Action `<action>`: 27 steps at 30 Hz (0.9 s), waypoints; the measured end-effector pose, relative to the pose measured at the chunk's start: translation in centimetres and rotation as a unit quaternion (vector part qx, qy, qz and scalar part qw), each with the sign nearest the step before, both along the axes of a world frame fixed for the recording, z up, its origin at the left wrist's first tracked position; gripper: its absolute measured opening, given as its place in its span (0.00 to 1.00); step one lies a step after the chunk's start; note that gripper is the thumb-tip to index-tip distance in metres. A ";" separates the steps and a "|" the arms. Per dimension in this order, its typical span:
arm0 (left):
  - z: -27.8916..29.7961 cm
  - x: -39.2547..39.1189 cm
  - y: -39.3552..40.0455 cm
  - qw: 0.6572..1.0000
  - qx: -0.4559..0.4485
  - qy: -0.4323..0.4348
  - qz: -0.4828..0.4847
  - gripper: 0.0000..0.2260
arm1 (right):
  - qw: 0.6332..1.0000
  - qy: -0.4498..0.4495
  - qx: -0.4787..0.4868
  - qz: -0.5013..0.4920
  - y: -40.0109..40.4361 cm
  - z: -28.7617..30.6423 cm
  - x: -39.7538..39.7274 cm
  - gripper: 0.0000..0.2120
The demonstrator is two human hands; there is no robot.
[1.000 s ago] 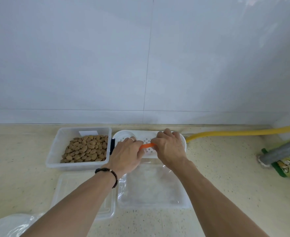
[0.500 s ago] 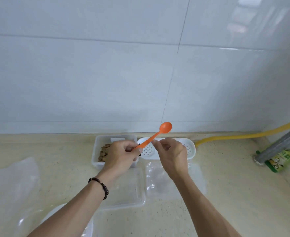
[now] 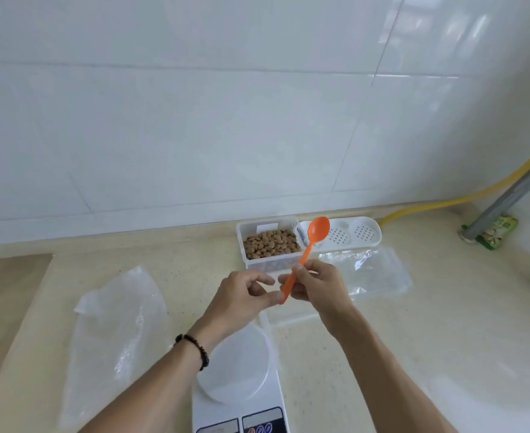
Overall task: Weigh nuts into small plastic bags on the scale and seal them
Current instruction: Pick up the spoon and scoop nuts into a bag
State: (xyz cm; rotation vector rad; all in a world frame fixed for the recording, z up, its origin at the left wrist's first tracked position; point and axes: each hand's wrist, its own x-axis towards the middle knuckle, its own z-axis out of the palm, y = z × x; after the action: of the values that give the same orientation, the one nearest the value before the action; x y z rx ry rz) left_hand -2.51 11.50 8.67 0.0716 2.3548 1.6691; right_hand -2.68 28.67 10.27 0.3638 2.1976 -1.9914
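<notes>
Above the scale, right hand grips the spoon handle; left hand pinches its end. Nuts in the tub behind, bag lying left. Best go one-handed and scoop shallow.

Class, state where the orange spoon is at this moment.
Centre of the head view: the orange spoon is held up between both hands, right hand gripping its handle, bowl raised before the nut container.
</notes>
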 end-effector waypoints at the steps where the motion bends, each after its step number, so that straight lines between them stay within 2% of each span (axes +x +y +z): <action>1: -0.7 0.6 -0.8 0.999 -0.033 0.008 0.007 0.10 | 1.000 -0.010 0.026 -0.007 -0.2 -0.6 0.8 0.08; 6: -4.7 3.1 -3.4 0.973 -0.208 0.103 -0.005 0.11 | 0.985 -0.100 0.136 -0.025 0.3 -5.8 4.2 0.05; 9: -6.6 4.2 -4.3 0.959 -0.259 0.110 -0.028 0.15 | 0.973 -0.132 0.182 -0.052 0.1 -8.8 5.2 0.03; 13: -8.0 4.4 -5.0 0.950 -0.289 0.112 -0.041 0.20 | 0.975 -0.155 0.153 -0.053 -1.0 -10.4 5.4 0.09; 16: -8.2 4.1 -5.1 0.955 -0.280 0.085 -0.048 0.23 | 0.979 -0.158 0.129 -0.020 -1.5 -10.6 5.4 0.07; 19: -7.3 3.4 -5.0 0.960 -0.266 0.071 -0.055 0.25 | 0.988 -0.123 0.090 0.016 -1.3 -9.3 5.3 0.06; 22: -5.9 2.2 -5.1 0.963 -0.255 0.018 -0.082 0.20 | 0.992 -0.106 0.033 0.062 -0.7 -6.9 4.6 0.05; 25: -4.7 1.4 -5.5 0.986 -0.136 -0.058 -0.082 0.10 | 0.993 -0.097 0.036 0.065 -0.1 -4.8 3.8 0.06; 27: -3.9 1.1 -5.8 0.992 -0.056 -0.079 -0.080 0.09 | 0.992 -0.094 0.045 0.065 0.2 -3.8 3.3 0.04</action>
State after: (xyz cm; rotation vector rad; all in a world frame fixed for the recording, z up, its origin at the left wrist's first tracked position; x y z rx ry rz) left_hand -1.39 5.70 4.81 0.1012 2.2546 1.4128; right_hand 0.66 28.82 6.48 0.3913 2.1396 -1.7223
